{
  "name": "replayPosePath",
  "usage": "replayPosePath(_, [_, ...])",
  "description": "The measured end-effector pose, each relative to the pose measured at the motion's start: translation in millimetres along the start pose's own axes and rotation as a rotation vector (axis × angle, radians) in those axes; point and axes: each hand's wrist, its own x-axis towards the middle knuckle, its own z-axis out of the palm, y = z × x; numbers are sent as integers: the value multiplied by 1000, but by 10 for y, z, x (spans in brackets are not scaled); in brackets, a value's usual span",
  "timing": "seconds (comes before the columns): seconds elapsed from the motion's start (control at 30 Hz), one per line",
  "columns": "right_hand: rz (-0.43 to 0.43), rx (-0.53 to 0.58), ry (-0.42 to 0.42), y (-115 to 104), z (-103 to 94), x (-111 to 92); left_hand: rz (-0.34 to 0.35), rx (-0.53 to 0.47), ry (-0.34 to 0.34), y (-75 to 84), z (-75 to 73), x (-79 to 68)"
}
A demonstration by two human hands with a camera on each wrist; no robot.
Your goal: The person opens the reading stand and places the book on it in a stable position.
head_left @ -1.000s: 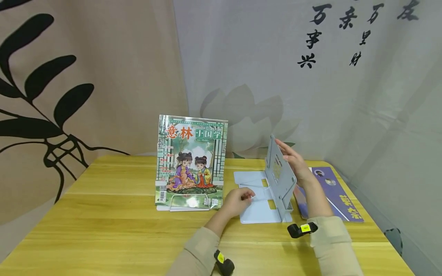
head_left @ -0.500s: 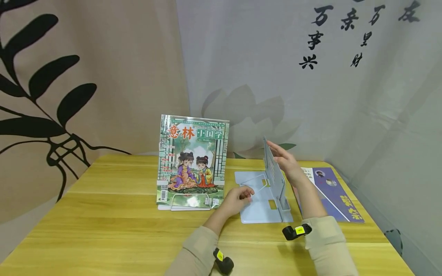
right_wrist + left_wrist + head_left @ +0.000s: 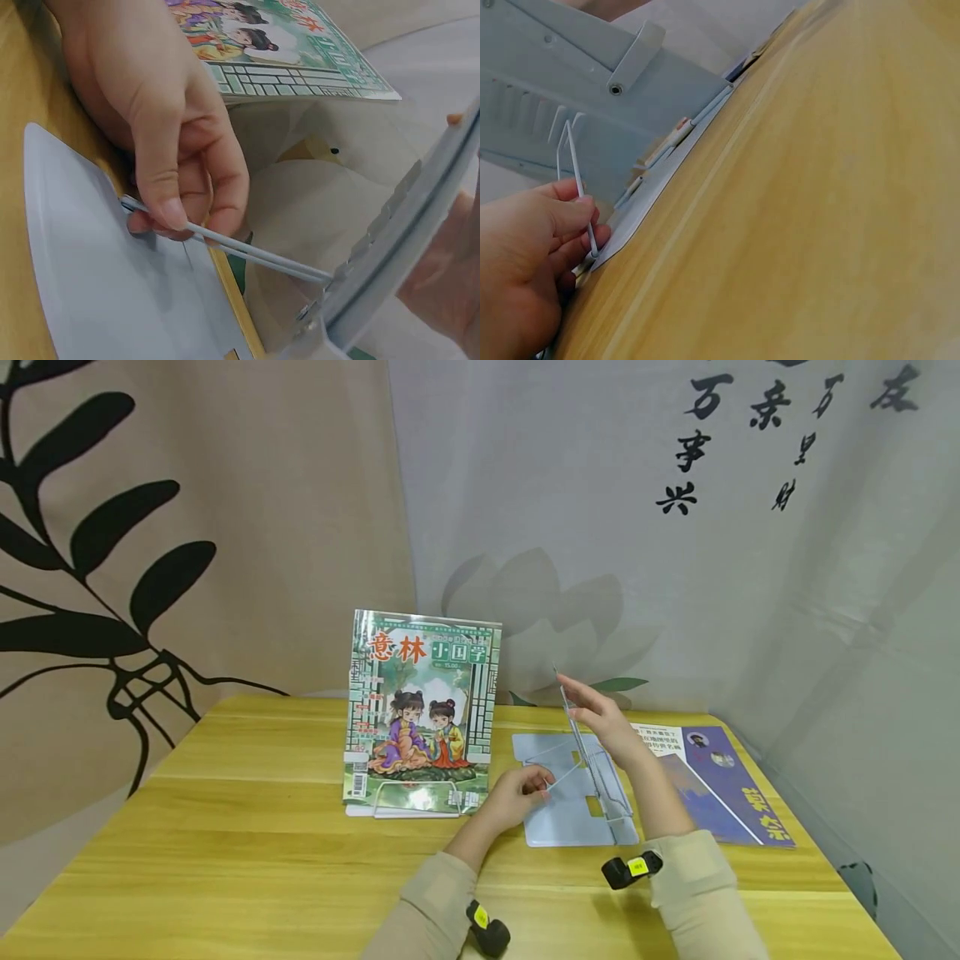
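A pale grey-blue metal book stand (image 3: 558,827) lies with its flat base on the table. Its hinged back plate (image 3: 592,67) is raised and tilts to the left, almost edge-on in the head view. My left hand (image 3: 517,795) pinches a thin bent wire leg (image 3: 262,255) between thumb and fingers, low over the base. The leg runs up to the row of slots on the plate. Fairly straight fingers of my right hand (image 3: 603,718) rest against the plate's right side near its top. In the right wrist view a fingertip (image 3: 454,118) shows at the plate's edge.
Left of the stand, a green magazine (image 3: 423,710) with two drawn figures leans upright on another wire-fronted holder (image 3: 415,800). A purple book (image 3: 731,785) lies flat at the right, partly behind my right forearm. A printed curtain (image 3: 300,527) hangs behind the table.
The back plate has swung to the left, with my right hand moving along with it. More of the purple book shows now. My left hand keeps its pinch on the wire leg.
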Motion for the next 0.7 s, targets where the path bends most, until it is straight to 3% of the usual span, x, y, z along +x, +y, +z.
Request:
replayPosePath(0.47, [-9,-37,-20,18,67,32,-1,2,11,-6,-3,-9])
replayPosePath(0.7, [0,-50,28,20,2,36,70,40,67,63,-15,-131])
